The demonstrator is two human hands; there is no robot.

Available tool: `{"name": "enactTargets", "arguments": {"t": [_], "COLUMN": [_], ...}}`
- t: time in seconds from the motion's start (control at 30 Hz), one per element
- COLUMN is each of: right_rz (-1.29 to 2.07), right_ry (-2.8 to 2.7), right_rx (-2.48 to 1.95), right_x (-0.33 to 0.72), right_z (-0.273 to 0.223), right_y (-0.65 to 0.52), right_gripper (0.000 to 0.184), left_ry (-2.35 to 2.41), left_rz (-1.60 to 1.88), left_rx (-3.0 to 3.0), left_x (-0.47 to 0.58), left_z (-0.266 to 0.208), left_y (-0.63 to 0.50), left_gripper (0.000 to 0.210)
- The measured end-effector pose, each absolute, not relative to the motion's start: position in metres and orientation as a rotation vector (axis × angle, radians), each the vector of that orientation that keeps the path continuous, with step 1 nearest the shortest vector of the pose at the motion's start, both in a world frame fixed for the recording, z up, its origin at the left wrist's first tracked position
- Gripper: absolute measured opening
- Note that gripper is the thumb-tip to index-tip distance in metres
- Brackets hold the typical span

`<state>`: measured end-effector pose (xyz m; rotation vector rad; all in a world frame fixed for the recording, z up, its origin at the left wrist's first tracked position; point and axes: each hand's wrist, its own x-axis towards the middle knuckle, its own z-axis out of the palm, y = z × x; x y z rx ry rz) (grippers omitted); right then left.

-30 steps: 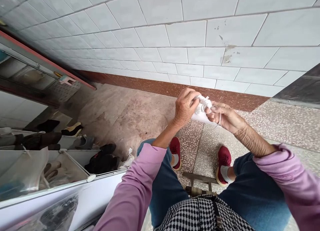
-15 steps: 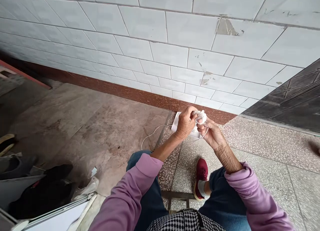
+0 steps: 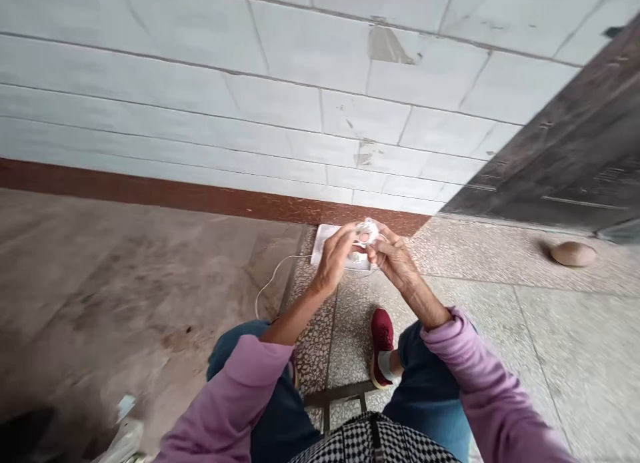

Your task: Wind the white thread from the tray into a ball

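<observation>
A bundled white cord [image 3: 369, 229] is between my two hands, above the floor. My left hand [image 3: 334, 255] grips it from the left, fingers bent against the bundle. On the other side my right hand [image 3: 396, 259] pinches it between thumb and fingers. The hands cover part of the bundle, and motion blurs its strands. Below and behind them lies a shallow white box or tray [image 3: 320, 239] on the floor; its contents are mostly hidden. A thin white strand [image 3: 274, 271] runs from the box's left side, curving down onto the floor.
A tiled wall [image 3: 280, 103] with a brown base strip rises ahead. A dark door [image 3: 575, 163] stands at right, with a rounded brown object [image 3: 573, 253] on the floor before it. Below me are a stool frame [image 3: 345, 393] and a red shoe [image 3: 382, 336]. A plastic bag [image 3: 125, 439] lies lower left.
My view has turned right, bringing the rounded brown object into sight and pushing the lower-left clutter mostly out. Both hands still hold the cord bundle, and the fingers have shifted on it.
</observation>
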<state>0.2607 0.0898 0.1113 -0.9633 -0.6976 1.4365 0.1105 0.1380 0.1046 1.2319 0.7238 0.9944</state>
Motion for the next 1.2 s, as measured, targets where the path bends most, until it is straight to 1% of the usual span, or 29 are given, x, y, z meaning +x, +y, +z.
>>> {"name": "enactTargets", "arguments": {"t": [0.07, 0.13, 0.37, 0.43, 0.53, 0.6, 0.67, 0.87, 1.0, 1.1, 1.2], "right_rz": [1.406, 1.375, 1.351, 1.350, 1.343, 1.308, 1.252, 1.189, 1.251, 1.344, 1.328], "right_ry": [-0.711, -0.695, -0.644, -0.634, -0.623, -0.623, -0.640, -0.862, -0.998, -1.076, -1.113], "right_rx": [-1.058, -1.108, -1.119, -1.103, -1.071, -1.070, -1.095, -1.145, -1.145, -1.092, -1.089], "right_x": [0.262, 0.264, 0.265, 0.265, 0.268, 0.271, 0.273, 0.271, 0.272, 0.277, 0.282], "right_z": [0.109, 0.106, 0.094, 0.092, 0.089, 0.088, 0.086, 0.088, 0.096, 0.103, 0.103], "right_y": [0.088, 0.086, 0.084, 0.085, 0.086, 0.086, 0.087, 0.090, 0.090, 0.090, 0.092], "right_gripper": [0.046, 0.041, 0.041, 0.045, 0.060, 0.066, 0.066, 0.054, 0.058, 0.063, 0.065], "left_ry": [0.727, 0.757, 0.834, 0.845, 0.829, 0.807, 0.791, 0.805, 0.765, 0.772, 0.764], "left_rz": [0.979, 0.986, 1.007, 1.038, 1.071, 1.095, 1.110, 0.976, 0.847, 0.789, 0.736], "left_rx": [1.245, 1.285, 1.343, 1.372, 1.421, 1.441, 1.428, 1.247, 1.063, 1.076, 1.121], "left_x": [0.111, 0.112, 0.117, 0.119, 0.120, 0.120, 0.118, 0.113, 0.107, 0.098, 0.091], "left_z": [0.101, 0.097, 0.087, 0.084, 0.085, 0.087, 0.090, 0.090, 0.092, 0.096, 0.100], "left_y": [0.138, 0.139, 0.139, 0.139, 0.137, 0.136, 0.135, 0.138, 0.146, 0.154, 0.162], "left_gripper": [0.054, 0.055, 0.051, 0.049, 0.044, 0.042, 0.043, 0.044, 0.050, 0.050, 0.052]}}
